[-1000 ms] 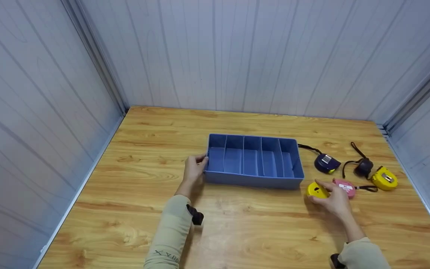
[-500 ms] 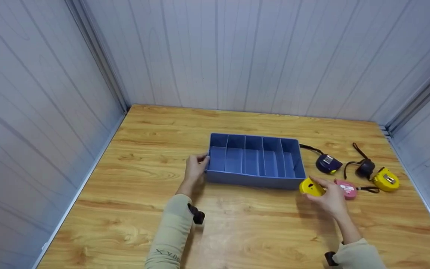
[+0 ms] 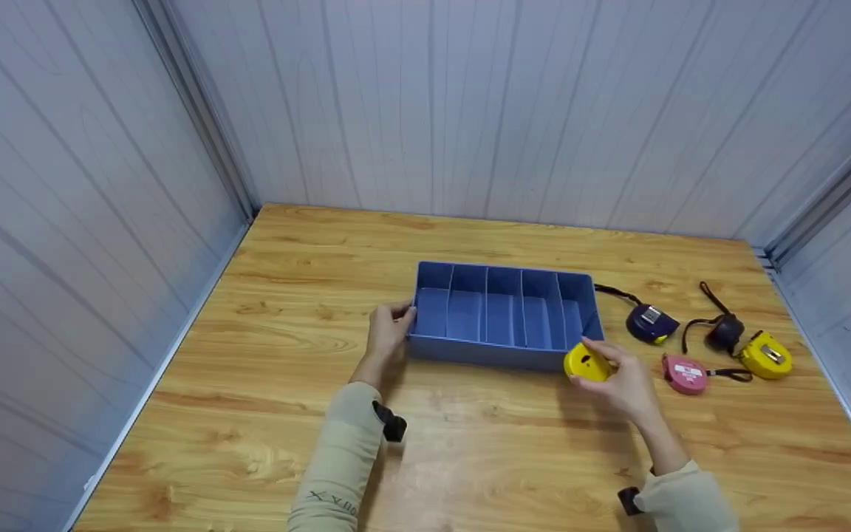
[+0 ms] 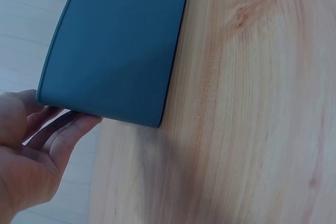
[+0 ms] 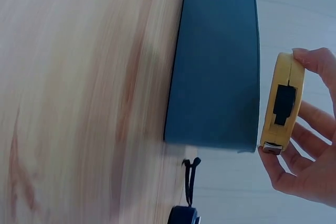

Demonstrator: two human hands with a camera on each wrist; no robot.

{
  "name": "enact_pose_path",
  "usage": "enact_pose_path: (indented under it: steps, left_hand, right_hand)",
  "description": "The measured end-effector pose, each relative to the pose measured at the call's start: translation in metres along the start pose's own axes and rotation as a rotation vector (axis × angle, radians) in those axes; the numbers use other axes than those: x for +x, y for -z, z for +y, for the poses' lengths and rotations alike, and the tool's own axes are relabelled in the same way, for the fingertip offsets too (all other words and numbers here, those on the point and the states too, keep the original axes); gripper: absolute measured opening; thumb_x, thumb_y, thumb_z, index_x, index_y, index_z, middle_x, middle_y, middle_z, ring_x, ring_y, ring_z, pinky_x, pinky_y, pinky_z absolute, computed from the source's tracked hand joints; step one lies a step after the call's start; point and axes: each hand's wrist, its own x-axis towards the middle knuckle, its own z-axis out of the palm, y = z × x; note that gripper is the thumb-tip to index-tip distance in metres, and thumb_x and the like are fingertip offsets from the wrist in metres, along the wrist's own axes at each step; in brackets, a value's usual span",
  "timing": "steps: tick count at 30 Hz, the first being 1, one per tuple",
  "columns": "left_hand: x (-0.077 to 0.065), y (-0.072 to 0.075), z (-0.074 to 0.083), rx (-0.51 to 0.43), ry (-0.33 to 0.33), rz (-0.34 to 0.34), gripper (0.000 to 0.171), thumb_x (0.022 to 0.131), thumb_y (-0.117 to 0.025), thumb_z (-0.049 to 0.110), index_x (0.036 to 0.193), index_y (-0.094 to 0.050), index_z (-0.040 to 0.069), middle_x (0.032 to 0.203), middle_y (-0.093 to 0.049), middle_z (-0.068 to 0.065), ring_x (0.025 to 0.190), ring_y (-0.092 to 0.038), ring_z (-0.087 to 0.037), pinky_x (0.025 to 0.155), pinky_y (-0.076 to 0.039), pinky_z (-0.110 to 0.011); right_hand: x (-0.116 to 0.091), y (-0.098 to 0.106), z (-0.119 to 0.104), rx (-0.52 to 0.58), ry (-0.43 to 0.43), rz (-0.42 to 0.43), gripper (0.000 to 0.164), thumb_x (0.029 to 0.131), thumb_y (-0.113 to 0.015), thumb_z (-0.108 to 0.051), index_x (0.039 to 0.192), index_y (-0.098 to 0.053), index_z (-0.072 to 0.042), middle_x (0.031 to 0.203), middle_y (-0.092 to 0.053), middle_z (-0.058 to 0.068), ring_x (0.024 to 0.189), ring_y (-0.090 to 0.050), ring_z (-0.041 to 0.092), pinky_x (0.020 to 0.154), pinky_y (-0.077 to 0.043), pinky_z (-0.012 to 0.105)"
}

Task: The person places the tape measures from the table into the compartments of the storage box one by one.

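Observation:
A blue divided storage box [image 3: 496, 355] with several compartments stands on the wooden table. At its left end my left hand [image 3: 387, 332] holds the end wall, thumb at the rim and fingers along the outside, as the left wrist view shows with the hand [image 4: 37, 145] beside the box [image 4: 115, 51]. My right hand [image 3: 626, 380] pinches a yellow tape measure [image 3: 586, 363] between thumb and fingers, over the box's front right corner. In the right wrist view the tape measure [image 5: 283, 103] is up at the rim, its black button and metal hook facing the camera.
Right of the box lie a dark blue tape measure [image 3: 651, 324] with a black strap, a pink one [image 3: 685, 374], a small black one [image 3: 724, 332] and another yellow one [image 3: 765, 355]. Pale panel walls [image 3: 470, 111] enclose the table's back and sides.
My right hand has lifted the yellow tape measure and carried it left, from beside the pink one to the box's front right corner. The left hand keeps its place on the box.

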Motion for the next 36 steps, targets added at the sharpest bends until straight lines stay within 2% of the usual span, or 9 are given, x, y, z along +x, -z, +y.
enact_pose_path:
  steps: [9,17,21,30,36]
  left_hand:
    - [0.0,0.0,0.001,0.0,0.007,0.001,0.026,0.089,-0.055,0.006,0.111,-0.06,-0.007,0.102,-0.064,-0.017,0.094,-0.059,-0.023,0.079,-0.049,-0.031]
    - [-0.001,-0.001,0.001,0.003,0.025,0.005,0.025,0.089,-0.055,0.007,0.11,-0.061,-0.005,0.103,-0.063,-0.017,0.096,-0.058,-0.021,0.081,-0.048,-0.029]
    - [-0.001,-0.001,0.001,-0.007,0.04,0.004,0.025,0.089,-0.055,0.007,0.11,-0.061,-0.006,0.102,-0.063,-0.017,0.096,-0.058,-0.021,0.081,-0.048,-0.029]
    - [-0.001,-0.002,0.001,0.013,0.015,0.016,0.025,0.089,-0.055,0.007,0.109,-0.062,-0.006,0.101,-0.064,-0.017,0.094,-0.059,-0.02,0.079,-0.049,-0.028]
    - [-0.002,-0.002,0.001,0.004,0.022,0.024,0.024,0.088,-0.056,0.007,0.109,-0.062,-0.004,0.101,-0.064,-0.016,0.094,-0.059,-0.02,0.08,-0.048,-0.028]
  right_hand:
    - [0.01,-0.016,-0.01,0.053,0.032,-0.012,0.059,0.064,-0.081,-0.01,0.118,-0.059,-0.001,0.117,-0.054,0.019,0.108,-0.048,0.033,0.092,-0.04,0.045]
    - [0.018,-0.029,-0.019,0.05,0.051,-0.027,0.059,0.065,-0.081,-0.012,0.119,-0.059,-0.004,0.118,-0.054,0.018,0.109,-0.047,0.032,0.092,-0.04,0.044]
    - [0.023,-0.037,-0.024,0.058,0.093,-0.013,0.059,0.063,-0.081,-0.012,0.117,-0.06,-0.004,0.116,-0.055,0.018,0.107,-0.049,0.032,0.09,-0.042,0.044]
    - [0.033,-0.054,-0.037,0.061,0.199,0.015,0.059,0.061,-0.083,-0.013,0.115,-0.062,-0.006,0.112,-0.059,0.011,0.103,-0.052,0.027,0.086,-0.045,0.04]
    - [0.04,-0.064,-0.047,0.062,0.217,-0.007,0.059,0.061,-0.083,-0.014,0.116,-0.062,-0.007,0.114,-0.058,0.011,0.105,-0.05,0.027,0.086,-0.045,0.04]
